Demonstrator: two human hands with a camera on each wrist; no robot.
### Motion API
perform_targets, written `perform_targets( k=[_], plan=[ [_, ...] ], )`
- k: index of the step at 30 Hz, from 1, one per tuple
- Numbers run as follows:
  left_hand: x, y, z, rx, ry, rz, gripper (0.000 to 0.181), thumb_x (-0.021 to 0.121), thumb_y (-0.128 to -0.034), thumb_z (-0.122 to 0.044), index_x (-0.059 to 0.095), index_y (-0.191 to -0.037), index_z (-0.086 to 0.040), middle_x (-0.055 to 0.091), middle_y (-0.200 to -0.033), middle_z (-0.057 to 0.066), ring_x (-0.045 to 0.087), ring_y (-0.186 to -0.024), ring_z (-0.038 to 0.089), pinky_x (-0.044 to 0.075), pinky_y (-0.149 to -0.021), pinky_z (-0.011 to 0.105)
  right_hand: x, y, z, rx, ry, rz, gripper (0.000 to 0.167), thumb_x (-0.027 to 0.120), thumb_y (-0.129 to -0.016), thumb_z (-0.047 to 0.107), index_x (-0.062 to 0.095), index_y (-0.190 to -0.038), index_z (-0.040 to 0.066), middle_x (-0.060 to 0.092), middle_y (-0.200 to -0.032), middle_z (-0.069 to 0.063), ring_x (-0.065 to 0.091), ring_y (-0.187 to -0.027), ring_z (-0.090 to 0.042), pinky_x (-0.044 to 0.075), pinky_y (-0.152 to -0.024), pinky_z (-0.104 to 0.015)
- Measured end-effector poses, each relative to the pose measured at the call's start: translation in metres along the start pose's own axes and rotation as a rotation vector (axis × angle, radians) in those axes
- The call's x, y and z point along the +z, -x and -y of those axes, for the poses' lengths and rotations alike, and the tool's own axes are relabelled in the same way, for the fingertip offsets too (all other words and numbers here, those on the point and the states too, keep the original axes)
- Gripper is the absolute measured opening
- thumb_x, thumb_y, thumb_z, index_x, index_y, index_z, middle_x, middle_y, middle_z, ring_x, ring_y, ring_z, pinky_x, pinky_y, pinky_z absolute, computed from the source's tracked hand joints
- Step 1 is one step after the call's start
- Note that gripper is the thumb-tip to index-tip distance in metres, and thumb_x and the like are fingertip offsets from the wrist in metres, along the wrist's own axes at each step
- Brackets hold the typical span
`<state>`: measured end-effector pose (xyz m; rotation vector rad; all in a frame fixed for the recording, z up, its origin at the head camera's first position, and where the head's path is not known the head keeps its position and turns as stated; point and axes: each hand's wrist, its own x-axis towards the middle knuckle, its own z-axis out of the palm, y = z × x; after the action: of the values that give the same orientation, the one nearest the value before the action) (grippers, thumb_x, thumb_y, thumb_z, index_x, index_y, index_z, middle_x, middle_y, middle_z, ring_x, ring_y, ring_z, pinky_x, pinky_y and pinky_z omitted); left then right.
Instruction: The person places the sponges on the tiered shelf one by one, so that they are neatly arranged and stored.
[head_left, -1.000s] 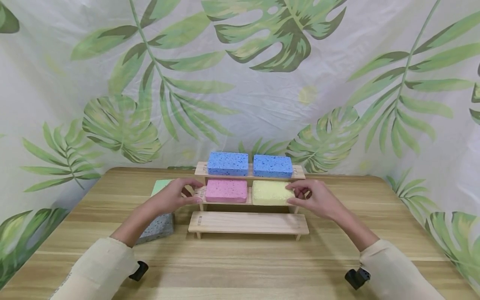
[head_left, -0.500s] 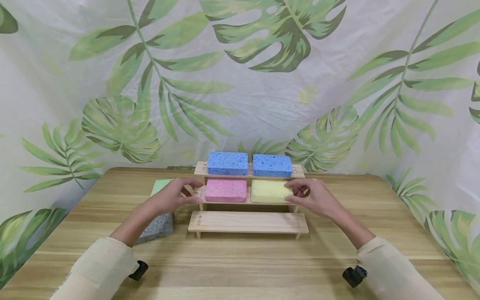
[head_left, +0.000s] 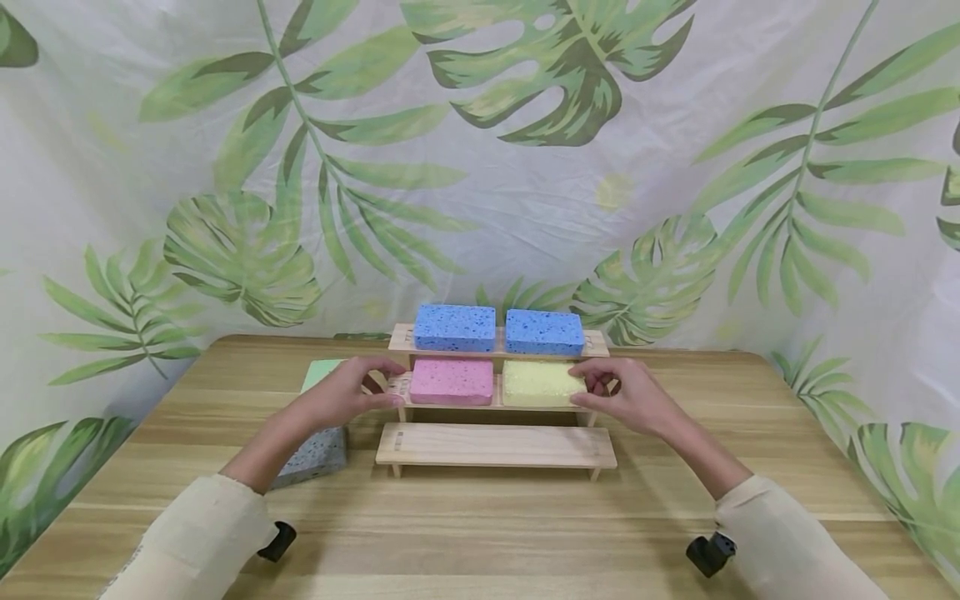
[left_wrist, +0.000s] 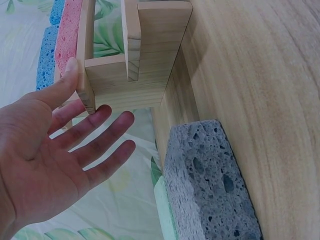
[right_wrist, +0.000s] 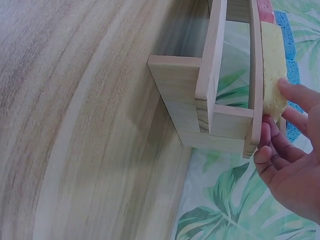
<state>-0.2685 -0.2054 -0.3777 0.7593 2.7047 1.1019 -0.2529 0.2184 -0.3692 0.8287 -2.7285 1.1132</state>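
Note:
A tiered wooden stand (head_left: 495, 446) holds the sponges. My left hand (head_left: 341, 393) is at the left end of its middle tier; in the left wrist view the thumb and index finger (left_wrist: 67, 112) pinch the tier's end, the other fingers spread free. On that tier lies a pink sponge (head_left: 452, 382), beside the fingers. To its right sits a yellow sponge (head_left: 538, 383), flat on the tier. My right hand (head_left: 630, 396) pinches the yellow sponge's right end between thumb and fingers. Two blue sponges (head_left: 455, 327) rest side by side on the top tier.
A grey sponge (left_wrist: 205, 175) and a green sponge (head_left: 321, 372) are on the table (head_left: 480, 533) to the left, partly hidden by the left arm. The lowest tier is bare. A leaf-patterned cloth (head_left: 525, 217) hangs behind the table.
The right hand has shifted the yellow sponge slightly left and back onto the middle tier, nearer the pink sponge; then it stays still. The left hand keeps its place.

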Motion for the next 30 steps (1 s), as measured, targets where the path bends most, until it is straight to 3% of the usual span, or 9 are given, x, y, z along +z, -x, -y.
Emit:
perform_targets(
  k=[7, 12, 16, 22, 27, 30],
  plan=[
    [-0.001, 0.000, -0.001, 0.013, 0.000, 0.008, 0.047, 0.074, -0.0981, -0.017, 0.060, -0.134, 0.011, 0.060, -0.135, 0.030, 0.069, -0.102, 0.033, 0.060, -0.079, 0.038, -0.010, 0.008, -0.005, 0.017, -0.005, -0.035, 0.036, 0.082, -0.091, 0.015, 0.072, -0.122, 0.001, 0.069, -0.090, -0.001, 0.063, -0.080, -0.015, 0.052, -0.067, -0.030],
    [-0.003, 0.000, 0.000, 0.033, -0.017, 0.012, 0.047, 0.074, -0.0988, -0.019, 0.061, -0.134, 0.010, 0.061, -0.133, 0.029, 0.069, -0.101, 0.033, 0.060, -0.081, 0.039, -0.017, 0.017, -0.012, 0.045, 0.019, -0.054, 0.041, 0.083, -0.090, 0.015, 0.070, -0.125, -0.003, 0.069, -0.093, -0.006, 0.063, -0.084, -0.018, 0.052, -0.070, -0.030],
    [-0.003, 0.001, 0.004, 0.060, -0.039, 0.011, 0.047, 0.073, -0.0993, -0.019, 0.060, -0.134, 0.011, 0.062, -0.132, 0.029, 0.070, -0.099, 0.030, 0.060, -0.081, 0.039, -0.019, 0.021, -0.017, 0.045, 0.037, -0.042, 0.044, 0.083, -0.090, 0.014, 0.068, -0.126, -0.006, 0.070, -0.095, -0.010, 0.064, -0.087, -0.021, 0.052, -0.071, -0.030],
    [-0.002, 0.003, 0.007, 0.096, -0.094, 0.000, 0.049, 0.072, -0.0996, -0.019, 0.060, -0.135, 0.011, 0.065, -0.129, 0.026, 0.068, -0.099, 0.028, 0.059, -0.084, 0.042, -0.018, 0.021, -0.025, 0.057, 0.038, -0.006, 0.049, 0.082, -0.090, 0.017, 0.067, -0.131, -0.005, 0.069, -0.101, -0.016, 0.066, -0.088, -0.021, 0.057, -0.079, -0.043],
    [-0.005, 0.009, 0.009, 0.149, -0.106, 0.004, 0.053, 0.073, -0.0994, -0.021, 0.057, -0.139, 0.011, 0.067, -0.121, 0.023, 0.068, -0.100, 0.030, 0.058, -0.086, 0.046, -0.018, 0.020, -0.030, 0.069, 0.035, 0.023, 0.045, 0.081, -0.092, 0.019, 0.069, -0.130, -0.002, 0.069, -0.100, -0.011, 0.067, -0.088, -0.018, 0.057, -0.077, -0.038],
    [-0.009, 0.016, 0.013, 0.141, -0.108, -0.008, 0.055, 0.073, -0.0990, -0.021, 0.055, -0.141, 0.010, 0.066, -0.121, 0.023, 0.068, -0.102, 0.032, 0.058, -0.086, 0.047, -0.018, 0.019, -0.033, 0.065, 0.022, 0.034, 0.043, 0.081, -0.092, 0.018, 0.070, -0.130, -0.001, 0.069, -0.099, -0.008, 0.067, -0.087, -0.018, 0.058, -0.078, -0.037]
  ],
)
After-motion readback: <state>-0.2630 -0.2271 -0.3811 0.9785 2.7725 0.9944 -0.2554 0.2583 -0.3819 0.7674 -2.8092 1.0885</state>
